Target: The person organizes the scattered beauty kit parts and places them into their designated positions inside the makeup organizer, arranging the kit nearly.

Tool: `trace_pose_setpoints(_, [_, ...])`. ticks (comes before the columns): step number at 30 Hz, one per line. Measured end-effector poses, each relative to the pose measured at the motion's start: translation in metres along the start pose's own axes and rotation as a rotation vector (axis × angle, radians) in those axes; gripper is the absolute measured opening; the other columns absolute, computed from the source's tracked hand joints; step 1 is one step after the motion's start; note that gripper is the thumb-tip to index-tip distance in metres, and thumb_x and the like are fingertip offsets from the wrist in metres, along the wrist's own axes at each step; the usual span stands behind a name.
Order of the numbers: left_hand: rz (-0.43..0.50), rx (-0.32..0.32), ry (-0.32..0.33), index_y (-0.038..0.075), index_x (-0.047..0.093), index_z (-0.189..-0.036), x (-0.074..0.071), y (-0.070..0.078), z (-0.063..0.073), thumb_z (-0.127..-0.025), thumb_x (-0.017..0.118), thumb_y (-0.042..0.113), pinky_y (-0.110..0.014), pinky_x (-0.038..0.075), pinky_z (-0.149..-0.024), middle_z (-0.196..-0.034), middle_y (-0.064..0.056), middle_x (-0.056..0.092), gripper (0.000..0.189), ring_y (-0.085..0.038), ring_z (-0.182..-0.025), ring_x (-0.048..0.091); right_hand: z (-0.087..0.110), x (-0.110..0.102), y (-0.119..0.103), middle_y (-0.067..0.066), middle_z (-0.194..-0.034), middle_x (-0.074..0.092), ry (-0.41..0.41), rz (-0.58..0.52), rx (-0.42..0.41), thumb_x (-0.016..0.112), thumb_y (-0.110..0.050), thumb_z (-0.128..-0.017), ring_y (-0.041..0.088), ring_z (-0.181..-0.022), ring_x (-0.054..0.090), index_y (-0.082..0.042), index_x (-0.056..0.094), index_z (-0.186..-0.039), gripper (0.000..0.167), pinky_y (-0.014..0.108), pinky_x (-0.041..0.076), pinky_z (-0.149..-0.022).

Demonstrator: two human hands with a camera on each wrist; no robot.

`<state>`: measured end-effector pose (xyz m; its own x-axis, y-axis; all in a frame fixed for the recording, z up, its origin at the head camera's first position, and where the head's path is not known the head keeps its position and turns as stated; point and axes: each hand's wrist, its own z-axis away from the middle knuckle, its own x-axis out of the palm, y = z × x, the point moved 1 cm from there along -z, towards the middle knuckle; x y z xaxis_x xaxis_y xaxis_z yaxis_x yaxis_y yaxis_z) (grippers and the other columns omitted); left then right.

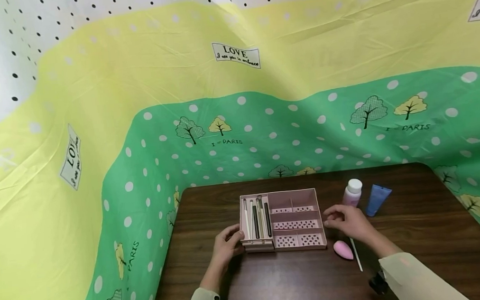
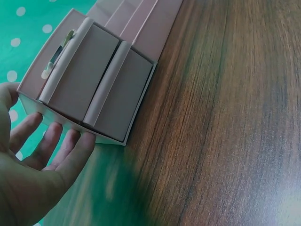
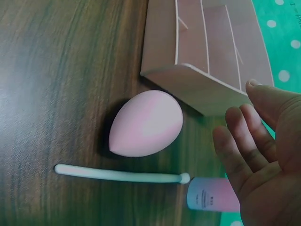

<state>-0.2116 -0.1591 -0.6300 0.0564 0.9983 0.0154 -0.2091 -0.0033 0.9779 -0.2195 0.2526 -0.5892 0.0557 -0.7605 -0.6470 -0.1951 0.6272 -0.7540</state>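
Observation:
A pink makeup organizer stands on the table. Slim makeup brushes fill its upright left part, above two small front drawers. Stepped compartments with dotted floors make up its right part. My left hand touches the organizer's left side, with fairly straight fingertips along the wall and the thumb near the top edge. Beside the right wall is my right hand, its fingers loosely bent and holding nothing. A pink makeup sponge lies just in front of that hand, next to a thin white stick with a rounded tip.
Behind the right hand stands a pink bottle with a white cap. A blue squeeze tube is to its right. The dark wooden table is bordered by a green and yellow patterned curtain at the back and sides.

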Motion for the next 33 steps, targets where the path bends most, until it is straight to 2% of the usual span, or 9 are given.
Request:
trace_pose_setpoints(4, [0.02,-0.016,0.004,0.002,0.064,-0.136,-0.003,-0.002,-0.001,-0.096,0.073,0.026,-0.052,0.062,-0.087,-0.119,-0.011,0.068,0.047,-0.018,-0.104,0.067,0.005,-0.003,0.004,0.007,-0.093,0.073,-0.001,0.004,0.046,0.079,-0.011,-0.09,0.015,-0.078,0.066,-0.001,0.073,-0.11,0.023,0.024,0.054,-0.061])
trace_pose_setpoints(9, [0.028,-0.021,0.012,0.002,0.064,-0.134,-0.004,-0.001,-0.001,-0.096,0.074,0.025,-0.055,0.061,-0.088,-0.117,-0.011,0.068,0.046,-0.017,-0.103,0.066,0.011,-0.004,0.014,0.011,-0.094,0.073,-0.003,-0.047,0.108,0.075,-0.008,-0.092,0.014,-0.073,0.064,0.002,0.071,-0.113,0.023,0.025,0.054,-0.056])
trace_pose_setpoints(17, [0.028,-0.022,0.007,0.001,0.065,-0.131,-0.004,-0.002,-0.002,-0.095,0.074,0.025,-0.054,0.062,-0.086,-0.114,-0.01,0.067,0.044,-0.017,-0.102,0.067,0.021,-0.006,0.027,0.009,-0.091,0.073,0.027,-0.031,0.114,0.076,-0.005,-0.09,0.008,-0.073,0.063,0.005,0.071,-0.111,0.024,0.023,0.053,-0.059])
trace_pose_setpoints(25, [0.029,-0.024,0.003,0.0,0.064,-0.129,-0.004,-0.003,-0.004,-0.095,0.074,0.024,-0.052,0.062,-0.085,-0.111,-0.008,0.067,0.043,-0.017,-0.101,0.066,0.033,-0.006,0.043,0.012,-0.094,0.073,0.01,-0.05,0.199,0.076,-0.007,-0.091,0.006,-0.07,0.062,0.005,0.07,-0.116,0.029,0.026,0.054,-0.054])
trace_pose_setpoints(33, [0.031,-0.023,0.005,-0.001,0.064,-0.127,-0.002,-0.002,-0.004,-0.096,0.072,0.023,-0.055,0.062,-0.085,-0.109,-0.005,0.066,0.04,-0.015,-0.098,0.065,0.042,-0.006,0.056,0.01,-0.093,0.073,-0.002,-0.025,0.252,0.079,-0.011,-0.089,0.01,-0.066,0.061,0.003,0.07,-0.115,0.031,0.028,0.054,-0.051])
